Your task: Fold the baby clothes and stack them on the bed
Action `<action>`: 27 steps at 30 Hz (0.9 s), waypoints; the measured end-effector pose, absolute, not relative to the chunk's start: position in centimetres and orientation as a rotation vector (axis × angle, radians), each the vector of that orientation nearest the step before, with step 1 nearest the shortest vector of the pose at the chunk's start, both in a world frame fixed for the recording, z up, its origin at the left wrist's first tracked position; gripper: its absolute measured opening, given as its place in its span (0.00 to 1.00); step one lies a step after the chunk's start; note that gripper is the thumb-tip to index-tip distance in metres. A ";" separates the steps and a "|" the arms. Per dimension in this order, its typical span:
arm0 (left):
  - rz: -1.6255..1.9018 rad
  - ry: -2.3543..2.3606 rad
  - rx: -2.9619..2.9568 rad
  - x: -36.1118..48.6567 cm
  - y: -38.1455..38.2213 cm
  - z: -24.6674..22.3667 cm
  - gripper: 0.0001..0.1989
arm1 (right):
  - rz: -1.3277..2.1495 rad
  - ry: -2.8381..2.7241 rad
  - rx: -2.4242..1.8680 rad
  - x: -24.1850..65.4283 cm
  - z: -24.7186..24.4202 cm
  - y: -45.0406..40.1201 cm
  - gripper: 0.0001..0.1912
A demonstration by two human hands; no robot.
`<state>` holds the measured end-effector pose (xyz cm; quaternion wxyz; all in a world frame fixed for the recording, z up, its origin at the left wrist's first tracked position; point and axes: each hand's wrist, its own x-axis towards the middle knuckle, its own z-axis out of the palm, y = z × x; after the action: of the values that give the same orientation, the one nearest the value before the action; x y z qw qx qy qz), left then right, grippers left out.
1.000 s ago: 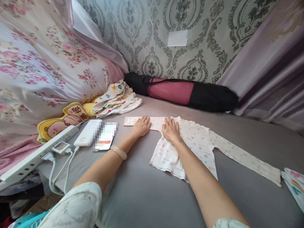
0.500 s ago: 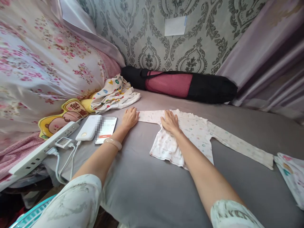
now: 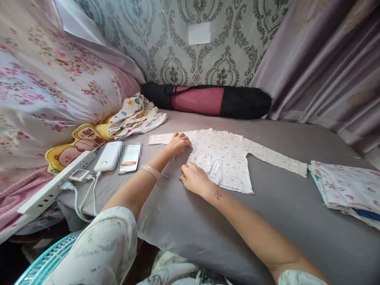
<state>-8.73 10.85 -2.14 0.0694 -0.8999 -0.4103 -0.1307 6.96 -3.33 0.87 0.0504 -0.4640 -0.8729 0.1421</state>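
Observation:
A small white long-sleeved shirt (image 3: 222, 152) with a faint print lies spread flat on the grey bed sheet, its sleeves stretched out to both sides. My left hand (image 3: 179, 144) has its fingers bent down on the shirt where the left-side sleeve meets the body. At the lower left corner of the hem, my right hand (image 3: 195, 179) is closed, its fingers curled round the fabric edge. The fingertips of both hands are partly hidden.
Folded printed clothes (image 3: 350, 186) lie at the right. Left are a phone (image 3: 130, 156), a white power bank (image 3: 109, 156), a power strip (image 3: 56, 188) with cables, a pig cushion (image 3: 74, 148) and crumpled cloth (image 3: 133, 116). A black-and-pink bag (image 3: 198, 99) lies along the wall.
My left hand has moved from the sleeve cuff to the underarm. My right hand has gone from the shirt's upper part down to the hem corner. The view has turned right.

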 end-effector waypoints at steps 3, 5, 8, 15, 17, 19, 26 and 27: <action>-0.290 -1.200 -2.716 -8.5 10.7 -2.1 0.12 | 0.371 -2.651 -1.467 7.0 0.7 -3.6 0.11; -0.244 -1.198 -2.710 -8.4 10.8 -2.0 0.12 | 0.346 -2.623 -1.489 7.1 0.6 -3.4 0.14; -0.233 -1.250 -2.673 -8.2 11.1 -1.9 0.13 | 0.457 -2.528 -1.489 7.6 0.3 -2.7 0.14; -0.240 -1.386 -2.660 -8.1 11.9 -2.0 0.15 | 0.962 -2.268 -1.410 8.7 -0.5 -1.5 0.12; -0.250 -1.408 -2.667 -8.2 11.9 -2.0 0.17 | 0.882 -2.348 -1.405 8.5 -0.1 -2.2 0.12; -0.230 -1.455 -2.669 -8.1 11.7 -1.8 0.18 | 0.790 -2.432 -1.406 8.3 0.6 -2.8 0.11; -0.412 -1.712 -2.590 -4.1 8.2 -1.5 0.23 | 0.724 -2.374 -1.504 12.7 2.5 -0.1 0.17; -0.435 -1.643 -2.677 -3.1 7.3 -1.8 0.23 | 0.584 -2.292 -1.641 13.8 2.0 0.5 0.18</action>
<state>-3.13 7.28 -1.83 -0.0148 -0.8441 -0.5182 -0.1371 13.80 0.54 2.02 0.1311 -0.5651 -0.7894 0.2011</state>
